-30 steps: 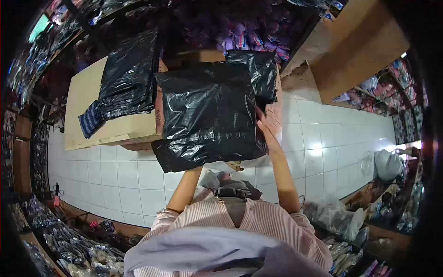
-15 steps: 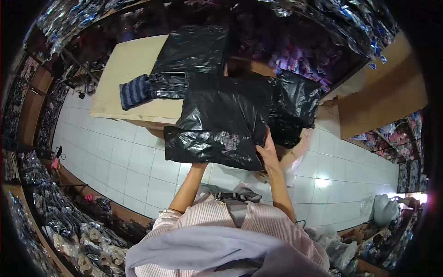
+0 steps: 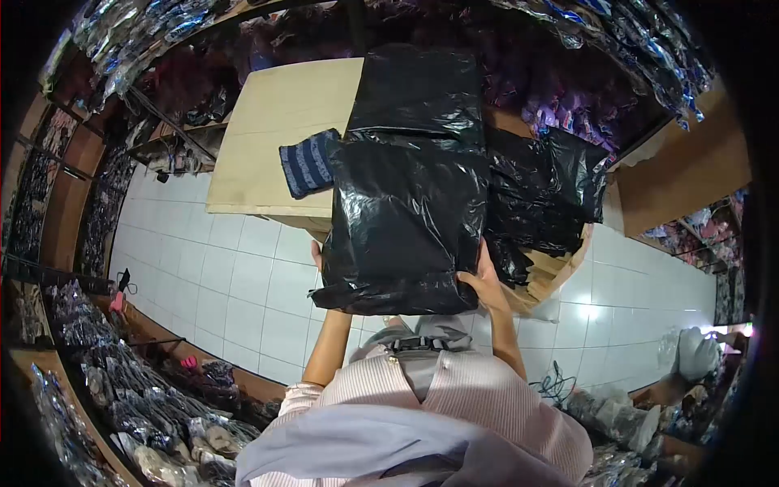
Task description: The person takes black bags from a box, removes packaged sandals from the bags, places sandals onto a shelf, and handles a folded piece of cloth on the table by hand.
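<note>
Two hands (image 3: 488, 284) hold one black plastic package (image 3: 406, 223).

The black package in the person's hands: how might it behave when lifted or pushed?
The black package looks likely to flex, since it is creased and crumpled along its lower edge. Its glossy surface may slip easily against the right hand. Being broad and flattish, it seems unlikely to roll.

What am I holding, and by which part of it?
A black plastic package, by its near end: your right hand grips the right edge; your left hand is at the left edge, mostly hidden behind the package.
</note>
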Demonstrator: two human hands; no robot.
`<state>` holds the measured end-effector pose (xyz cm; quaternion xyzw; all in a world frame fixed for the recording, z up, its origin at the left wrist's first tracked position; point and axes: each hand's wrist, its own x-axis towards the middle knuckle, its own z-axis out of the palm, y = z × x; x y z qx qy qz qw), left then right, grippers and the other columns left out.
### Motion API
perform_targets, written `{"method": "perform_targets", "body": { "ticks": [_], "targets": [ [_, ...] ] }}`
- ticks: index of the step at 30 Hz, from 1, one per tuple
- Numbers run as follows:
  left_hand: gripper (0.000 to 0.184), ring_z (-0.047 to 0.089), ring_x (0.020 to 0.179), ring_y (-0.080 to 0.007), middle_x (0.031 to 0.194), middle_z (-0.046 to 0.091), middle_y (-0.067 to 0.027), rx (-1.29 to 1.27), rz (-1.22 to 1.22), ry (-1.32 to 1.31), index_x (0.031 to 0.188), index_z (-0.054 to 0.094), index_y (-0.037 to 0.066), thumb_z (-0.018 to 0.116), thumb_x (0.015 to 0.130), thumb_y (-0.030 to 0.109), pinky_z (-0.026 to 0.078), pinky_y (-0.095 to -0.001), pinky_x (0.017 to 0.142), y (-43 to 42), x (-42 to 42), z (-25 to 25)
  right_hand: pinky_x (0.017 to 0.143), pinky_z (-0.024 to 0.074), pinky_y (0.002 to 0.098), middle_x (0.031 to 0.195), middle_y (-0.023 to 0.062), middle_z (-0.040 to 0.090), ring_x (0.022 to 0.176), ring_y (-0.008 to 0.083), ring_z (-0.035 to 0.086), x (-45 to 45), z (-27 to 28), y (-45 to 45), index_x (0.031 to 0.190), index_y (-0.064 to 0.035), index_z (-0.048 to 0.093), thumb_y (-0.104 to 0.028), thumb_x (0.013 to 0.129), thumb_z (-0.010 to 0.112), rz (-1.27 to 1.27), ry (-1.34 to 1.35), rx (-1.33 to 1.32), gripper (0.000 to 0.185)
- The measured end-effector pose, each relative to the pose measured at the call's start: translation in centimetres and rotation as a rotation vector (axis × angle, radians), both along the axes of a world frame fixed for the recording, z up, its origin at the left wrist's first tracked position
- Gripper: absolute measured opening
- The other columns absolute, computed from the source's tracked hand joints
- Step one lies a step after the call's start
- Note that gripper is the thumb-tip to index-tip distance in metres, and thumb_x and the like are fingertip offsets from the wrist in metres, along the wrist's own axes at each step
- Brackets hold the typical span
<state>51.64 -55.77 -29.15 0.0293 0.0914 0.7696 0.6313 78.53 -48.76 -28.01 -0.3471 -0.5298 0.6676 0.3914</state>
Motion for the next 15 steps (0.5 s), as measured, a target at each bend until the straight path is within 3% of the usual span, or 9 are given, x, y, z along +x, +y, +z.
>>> {"method": "perform_targets", "body": {
  "ticks": [1, 5, 6, 8, 9, 14, 15],
  "targets": [
    [0.055, 0.051, 0.109, -0.0262, 0.119, 0.054, -0.0131, -0.063, 0.011, 0.011, 0.120, 0.052, 0.005, 0.042, 0.086, 0.047, 0.038, -0.0386, 0.096, -0.2, 0.0, 1.7, 0.108, 0.0141, 0.0306, 0.143, 0.0155, 0.021, 0.133, 0.0225, 0.019, -0.3, -0.2, 0.2, 0.140, 0.0036, 0.008, 0.000, 0.069, 0.063, 0.038, -0.024, -0.024, 0.091],
    [0.050, 0.059, 0.094, -0.0259, 0.107, 0.061, -0.0135, -0.123, 0.041, 0.100, 0.112, 0.056, 0.002, 0.049, 0.078, 0.038, 0.045, -0.0338, 0.087, -0.5, -3.4, -2.7, 0.107, 0.0166, 0.0306, 0.141, 0.0156, 0.023, 0.132, 0.0229, 0.021, -2.1, 1.3, 0.4, 0.139, 0.0035, 0.011, -0.011, 0.077, 0.063, 0.024, 0.114, -0.079, 0.083],
    [0.048, 0.058, 0.095, -0.0231, 0.106, 0.060, -0.0123, -0.055, -0.028, 0.147, 0.111, 0.056, 0.004, 0.047, 0.080, 0.040, 0.046, -0.0316, 0.085, -0.4, -4.1, -3.2, 0.107, 0.0166, 0.0306, 0.141, 0.0156, 0.023, 0.132, 0.0229, 0.021, -2.6, 1.2, 0.7, 0.139, 0.0035, 0.011, -0.011, 0.077, 0.063, 0.019, 0.112, -0.073, 0.083],
    [0.037, 0.059, 0.087, -0.0225, 0.092, 0.063, -0.0117, -0.155, -0.163, 0.212, 0.097, 0.061, 0.003, 0.050, 0.076, 0.032, 0.047, -0.0312, 0.079, 0.0, -6.0, -4.4, 0.105, 0.0196, 0.0308, 0.139, 0.0153, 0.028, 0.130, 0.0225, 0.026, -3.4, 0.7, 1.3, 0.138, 0.0034, 0.016, -0.014, 0.078, 0.065, -0.091, 0.012, -0.026, 0.080],
    [0.037, 0.059, 0.087, -0.0225, 0.092, 0.063, -0.0117, -0.151, -0.168, 0.211, 0.097, 0.061, 0.003, 0.050, 0.076, 0.032, 0.047, -0.0312, 0.079, 0.2, -6.7, -5.4, 0.104, 0.0230, 0.0307, 0.135, 0.0149, 0.034, 0.126, 0.0216, 0.031, -4.0, 2.0, 1.3, 0.135, 0.0029, 0.022, -0.014, 0.080, 0.065, -0.131, -0.049, -0.072, 0.073],
    [0.023, 0.058, 0.072, -0.0240, 0.080, 0.062, -0.0113, -0.407, -0.087, 0.520, 0.076, 0.059, 0.003, 0.053, 0.070, 0.024, 0.049, -0.0334, 0.070, 3.5, -9.2, -9.2, 0.102, 0.0261, 0.0294, 0.131, 0.0139, 0.041, 0.122, 0.0202, 0.037, -5.8, 1.4, 3.0, 0.132, 0.0034, 0.030, -0.008, 0.081, 0.063, -0.312, -0.037, -0.038, 0.061],
    [0.027, 0.060, 0.075, -0.0243, 0.083, 0.063, -0.0116, -0.343, -0.283, 0.339, 0.082, 0.060, 0.002, 0.054, 0.069, 0.025, 0.049, -0.0339, 0.071, 4.4, -9.7, -8.9, 0.102, 0.0261, 0.0294, 0.131, 0.0136, 0.041, 0.122, 0.0202, 0.037, -5.8, 1.1, 3.3, 0.131, 0.0034, 0.031, -0.007, 0.081, 0.064, -0.336, -0.052, -0.018, 0.061]
  ]
}}
